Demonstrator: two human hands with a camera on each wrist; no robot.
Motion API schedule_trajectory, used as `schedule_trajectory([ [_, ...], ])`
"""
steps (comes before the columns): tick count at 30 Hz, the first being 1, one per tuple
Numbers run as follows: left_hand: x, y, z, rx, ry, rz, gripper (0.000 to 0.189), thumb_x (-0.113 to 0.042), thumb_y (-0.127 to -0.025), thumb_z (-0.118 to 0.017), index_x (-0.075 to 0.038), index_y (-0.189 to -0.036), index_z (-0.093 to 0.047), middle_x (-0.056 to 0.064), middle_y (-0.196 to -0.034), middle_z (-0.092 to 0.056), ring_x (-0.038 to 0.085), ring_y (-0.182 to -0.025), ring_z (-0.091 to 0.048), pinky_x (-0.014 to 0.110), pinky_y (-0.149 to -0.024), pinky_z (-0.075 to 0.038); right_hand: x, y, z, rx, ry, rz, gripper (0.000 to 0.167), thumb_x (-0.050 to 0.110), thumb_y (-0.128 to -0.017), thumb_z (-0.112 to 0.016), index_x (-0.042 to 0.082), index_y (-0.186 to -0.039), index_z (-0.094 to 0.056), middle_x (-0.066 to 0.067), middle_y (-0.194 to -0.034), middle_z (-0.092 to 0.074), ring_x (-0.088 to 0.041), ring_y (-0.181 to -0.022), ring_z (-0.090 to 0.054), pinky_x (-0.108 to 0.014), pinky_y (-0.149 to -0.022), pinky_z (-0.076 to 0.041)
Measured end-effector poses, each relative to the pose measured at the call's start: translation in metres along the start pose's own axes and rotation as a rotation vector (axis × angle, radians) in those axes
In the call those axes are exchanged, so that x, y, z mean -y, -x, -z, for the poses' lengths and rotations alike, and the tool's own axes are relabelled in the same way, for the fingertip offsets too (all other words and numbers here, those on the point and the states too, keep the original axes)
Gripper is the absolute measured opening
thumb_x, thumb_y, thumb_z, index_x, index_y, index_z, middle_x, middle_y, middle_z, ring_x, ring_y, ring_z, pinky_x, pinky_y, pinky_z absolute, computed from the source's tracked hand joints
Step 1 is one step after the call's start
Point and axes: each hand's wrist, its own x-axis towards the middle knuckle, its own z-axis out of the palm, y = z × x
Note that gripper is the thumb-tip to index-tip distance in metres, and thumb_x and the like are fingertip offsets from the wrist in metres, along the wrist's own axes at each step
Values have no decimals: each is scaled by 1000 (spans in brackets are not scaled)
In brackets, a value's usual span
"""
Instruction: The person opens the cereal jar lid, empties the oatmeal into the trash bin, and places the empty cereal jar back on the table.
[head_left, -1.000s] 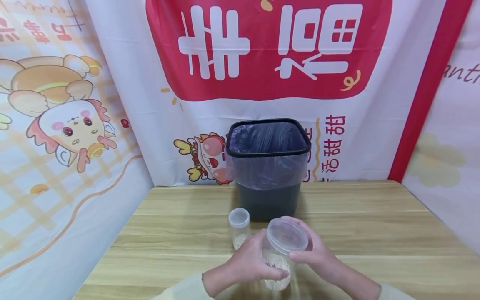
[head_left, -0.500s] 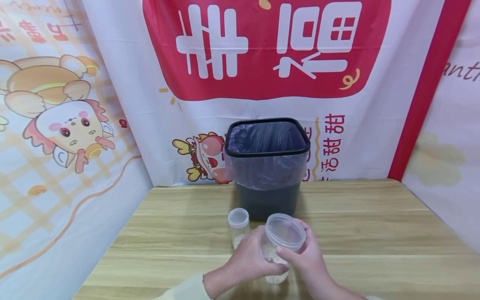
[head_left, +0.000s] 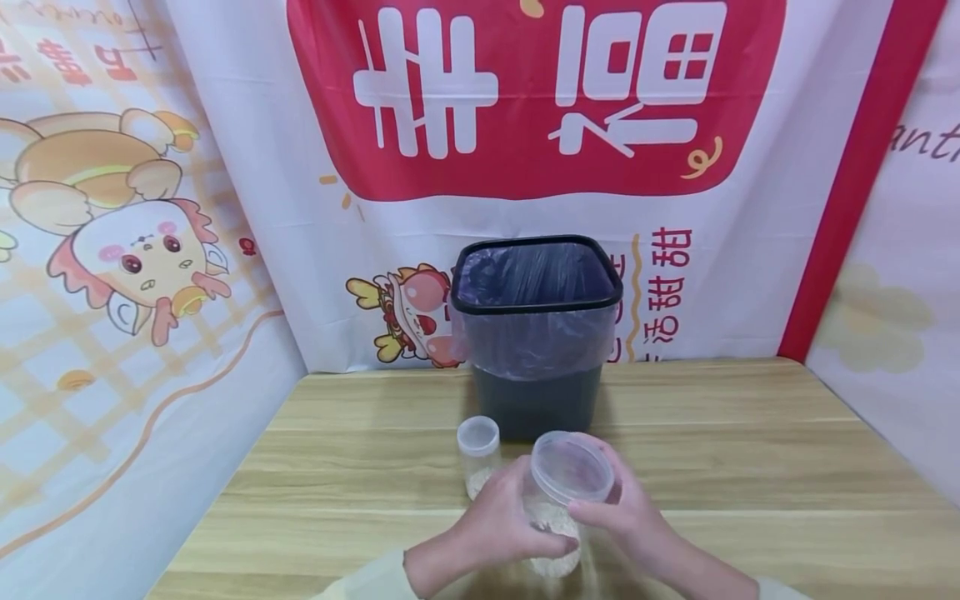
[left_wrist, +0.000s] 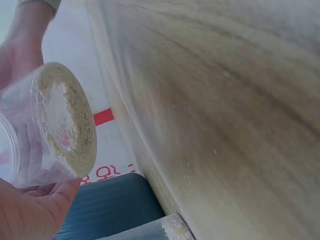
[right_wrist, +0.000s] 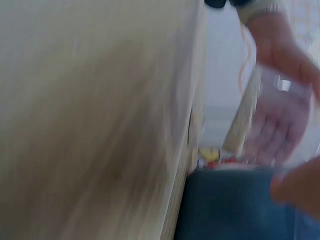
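Observation:
A clear plastic jar (head_left: 558, 567) with pale flaky bits at its bottom is held above the tabletop, slightly tilted. My left hand (head_left: 495, 521) grips the jar's body from the left. With curled fingers and thumb, my right hand (head_left: 626, 508) holds the rim of its translucent lid (head_left: 572, 467). In the left wrist view, the jar's underside (left_wrist: 62, 117) hangs free of the table, and the pale bits ring its base. Just beyond my left hand, a smaller clear jar (head_left: 478, 454) with similar contents stands upright, partly hidden by that hand.
Behind the jars stands a dark bin (head_left: 536, 404) lined with a clear plastic bag, its black rim uppermost. Printed cloth (head_left: 540, 175) hangs close behind the wooden table (head_left: 360, 450) and along both sides.
My right hand turned on the lid, its wrist swinging inward and then back outward. The larger jar rose slightly, then dropped a little. My left hand kept its grip.

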Motion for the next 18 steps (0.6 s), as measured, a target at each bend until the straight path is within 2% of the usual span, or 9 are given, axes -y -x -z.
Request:
schedule_trajectory([
  [2,1,1,0,7,5,-15,72,-38,-63,-88,-18,-124,-55,-13,-109,-61,4,-97,-57,26,-83,-49,-2,-3,11,154,-95,29,67,-5,-85,-63,-5,-143,-30,-20,-134,-48,-26,-119,-51,-32,-97,-45],
  [4,1,1,0,11,4,-31,73,-38,-63,-88,-17,-125,-55,-12,-109,-60,4,-97,-57,25,-83,-49,-4,-5,18,242,-145,48,67,-6,-85,-61,-5,-145,-29,-21,-138,-46,-26,-123,-49,-33,-101,-43],
  [6,1,0,-1,11,-2,-40,72,-37,-63,-88,-17,-124,-55,-12,-109,-60,4,-97,-57,24,-83,-49,-7,-6,21,275,-169,61,68,-6,-86,-60,-5,-146,-28,-19,-140,-46,-26,-125,-48,-33,-102,-41],
  [8,0,0,-2,6,-8,-37,72,-37,-63,-88,-16,-123,-55,-13,-108,-60,4,-96,-57,24,-82,-49,-10,-5,21,255,-164,94,69,-3,-86,-63,-4,-146,-29,-17,-139,-47,-25,-124,-49,-33,-102,-41],
  [10,0,0,-2,-3,-16,-27,71,-38,-63,-88,-17,-122,-56,-13,-107,-60,4,-95,-57,24,-81,-49,-12,-4,17,195,-131,141,70,3,-87,-66,-4,-146,-30,-15,-138,-49,-23,-121,-50,-31,-101,-43],
  [13,-2,-1,-2,-18,-20,2,72,-39,-63,-88,-17,-123,-55,-13,-107,-60,5,-94,-58,24,-81,-50,-14,0,5,19,-61,175,69,9,-86,-72,1,-144,-36,-11,-133,-54,-20,-115,-55,-28,-96,-46],
  [16,-3,-2,-2,-33,-20,28,74,-41,-63,-87,-18,-125,-54,-13,-109,-60,6,-95,-58,25,-82,-50,-11,4,-12,-186,-9,134,67,3,-82,-73,4,-140,-39,-12,-127,-56,-19,-109,-57,-26,-91,-48],
  [18,-4,-2,-3,-39,-17,43,74,-41,-63,-87,-19,-126,-54,-13,-110,-60,6,-96,-58,26,-82,-50,-8,5,-23,-306,2,76,67,-4,-79,-72,4,-137,-38,-12,-125,-56,-19,-107,-58,-25,-90,-48],
])
